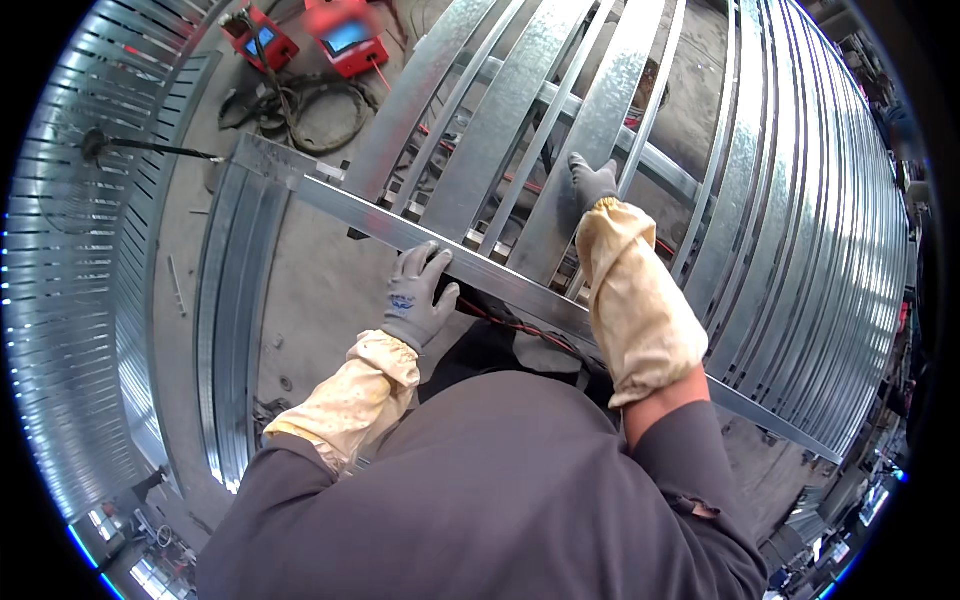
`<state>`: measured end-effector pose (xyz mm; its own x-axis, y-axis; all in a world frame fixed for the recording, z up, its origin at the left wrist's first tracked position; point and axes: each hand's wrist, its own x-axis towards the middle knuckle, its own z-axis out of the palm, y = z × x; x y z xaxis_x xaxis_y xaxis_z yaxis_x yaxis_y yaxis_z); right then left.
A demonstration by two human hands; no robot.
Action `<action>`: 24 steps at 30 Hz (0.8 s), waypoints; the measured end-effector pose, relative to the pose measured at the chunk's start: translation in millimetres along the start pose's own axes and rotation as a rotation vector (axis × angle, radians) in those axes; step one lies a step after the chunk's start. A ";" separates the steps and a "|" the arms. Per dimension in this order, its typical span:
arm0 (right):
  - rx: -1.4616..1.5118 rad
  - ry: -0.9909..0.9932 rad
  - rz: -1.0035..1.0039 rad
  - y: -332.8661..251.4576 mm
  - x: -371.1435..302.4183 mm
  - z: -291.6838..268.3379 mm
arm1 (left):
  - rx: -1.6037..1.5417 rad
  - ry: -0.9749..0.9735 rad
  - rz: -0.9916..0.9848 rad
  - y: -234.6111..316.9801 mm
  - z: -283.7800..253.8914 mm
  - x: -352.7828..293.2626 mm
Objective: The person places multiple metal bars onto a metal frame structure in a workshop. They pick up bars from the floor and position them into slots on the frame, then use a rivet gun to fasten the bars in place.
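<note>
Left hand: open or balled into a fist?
Open: on the left hand, the thumb stands apart from fingers extended to the metal rail.

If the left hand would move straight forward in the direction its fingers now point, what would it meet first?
The galvanized near rail of the slatted frame; the left hand already has its fingertips at it. Whether they press it or lie just above is hard to judge.

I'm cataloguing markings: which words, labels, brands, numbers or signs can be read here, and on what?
None can be read.
Left hand's grey glove: blue print, too small.
Left red machine: screen, too small.
Right red machine: screen, too blurred.
</note>
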<state>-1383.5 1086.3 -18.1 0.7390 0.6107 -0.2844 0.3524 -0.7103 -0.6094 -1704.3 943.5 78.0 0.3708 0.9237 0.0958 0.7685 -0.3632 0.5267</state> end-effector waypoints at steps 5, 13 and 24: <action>0.643 -0.385 -0.506 36.8 -119.9 -118.5 | -0.050 0.027 -0.055 11.9 20.8 -24.2; 0.405 -0.381 -0.133 364.3 -228.5 -318.0 | 0.018 -0.099 0.293 168.4 103.7 -50.0; 0.521 0.715 0.743 840.5 -508.8 -460.7 | 0.562 -0.282 0.421 340.1 288.1 -88.6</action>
<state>-1198.8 17.3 -44.6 0.8797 -0.3534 -0.3182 -0.4624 -0.4789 -0.7462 -1325.6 703.0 5.3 0.7533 0.6544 -0.0659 0.6545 -0.7557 -0.0232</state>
